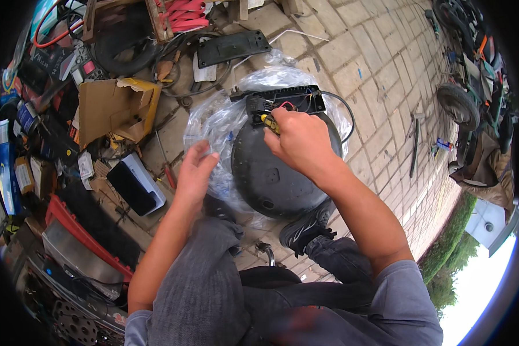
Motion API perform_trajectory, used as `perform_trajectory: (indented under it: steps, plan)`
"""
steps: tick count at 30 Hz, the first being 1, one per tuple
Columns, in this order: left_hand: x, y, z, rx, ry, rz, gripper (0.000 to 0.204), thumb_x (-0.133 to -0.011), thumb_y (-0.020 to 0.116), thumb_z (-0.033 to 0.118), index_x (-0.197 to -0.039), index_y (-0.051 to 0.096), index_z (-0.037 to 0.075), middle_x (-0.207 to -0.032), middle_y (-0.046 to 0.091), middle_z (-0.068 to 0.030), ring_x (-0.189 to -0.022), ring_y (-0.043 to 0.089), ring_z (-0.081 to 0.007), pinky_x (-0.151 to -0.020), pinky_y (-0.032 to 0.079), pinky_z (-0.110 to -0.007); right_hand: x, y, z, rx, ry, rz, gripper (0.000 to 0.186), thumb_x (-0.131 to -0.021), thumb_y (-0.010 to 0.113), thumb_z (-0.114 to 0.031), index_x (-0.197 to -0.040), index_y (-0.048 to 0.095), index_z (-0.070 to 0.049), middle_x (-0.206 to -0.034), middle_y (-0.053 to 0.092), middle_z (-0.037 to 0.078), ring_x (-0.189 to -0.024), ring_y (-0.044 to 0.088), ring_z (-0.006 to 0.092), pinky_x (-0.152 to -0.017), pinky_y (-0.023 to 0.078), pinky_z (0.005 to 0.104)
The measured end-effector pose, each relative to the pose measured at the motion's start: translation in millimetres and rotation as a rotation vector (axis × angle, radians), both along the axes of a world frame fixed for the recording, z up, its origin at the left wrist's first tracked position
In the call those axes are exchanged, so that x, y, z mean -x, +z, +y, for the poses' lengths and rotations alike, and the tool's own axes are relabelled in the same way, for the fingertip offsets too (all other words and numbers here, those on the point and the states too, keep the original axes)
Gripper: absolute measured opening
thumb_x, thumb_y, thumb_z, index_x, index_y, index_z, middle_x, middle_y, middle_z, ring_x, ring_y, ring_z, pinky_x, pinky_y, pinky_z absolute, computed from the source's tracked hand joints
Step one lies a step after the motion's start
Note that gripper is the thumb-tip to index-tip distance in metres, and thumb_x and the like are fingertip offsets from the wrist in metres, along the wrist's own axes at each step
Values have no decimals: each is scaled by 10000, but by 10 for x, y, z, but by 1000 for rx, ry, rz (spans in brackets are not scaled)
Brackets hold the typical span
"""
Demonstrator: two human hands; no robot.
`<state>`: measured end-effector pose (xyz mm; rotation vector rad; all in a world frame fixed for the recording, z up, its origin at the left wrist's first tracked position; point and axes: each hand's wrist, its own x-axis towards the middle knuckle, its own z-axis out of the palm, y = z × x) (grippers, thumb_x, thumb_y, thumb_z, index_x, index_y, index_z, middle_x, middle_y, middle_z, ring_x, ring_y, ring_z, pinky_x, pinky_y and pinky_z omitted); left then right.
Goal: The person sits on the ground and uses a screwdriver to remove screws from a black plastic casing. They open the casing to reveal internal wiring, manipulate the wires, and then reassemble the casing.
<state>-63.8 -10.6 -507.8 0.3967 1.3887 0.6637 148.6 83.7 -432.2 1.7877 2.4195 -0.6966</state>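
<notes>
My right hand (299,138) is closed around a yellow-and-black handled tool (269,122), probably a screwdriver. Its working end is hard to make out against the open black electronics casing (314,102). Red and other thin wires show inside the casing, which has a ribbed far edge and a black cable running off its right side. It lies on the far part of a round black drum-like base (265,173). Left of the base, my left hand (196,164) hovers with fingers apart and nothing in it, slightly blurred. Clear plastic sheeting (210,124) lies under and around the base.
Beyond the plastic lies a black rectangular cover (233,48). At left are an open cardboard box (109,109), a black phone (131,187) and a heap of parts. A hammer (416,144) lies on the paving at right, near a wheeled machine (458,106).
</notes>
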Motion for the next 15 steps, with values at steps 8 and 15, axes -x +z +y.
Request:
perform_trajectory:
  steps: [8,15]
  plan:
    - [-26,31,-16,-19,-72,-106,626,-923,644,305,-1430,402,29,-1439,455,-114,-1288,446,-200,-1045,354,-339,-16,-33,-102,-66,-6,40,218,-806,628,-217,-786,584,-5,-741,668,188,-666,655,382,-626,526,473]
    - [-55,-7,-21,1,-80,-99,700,-921,650,315,-1474,342,18,-1485,385,-143,-1322,404,-213,-1060,347,-340,-21,-38,-121,-68,15,27,221,-807,634,-221,-791,582,-7,-747,670,184,-661,659,373,-601,529,470]
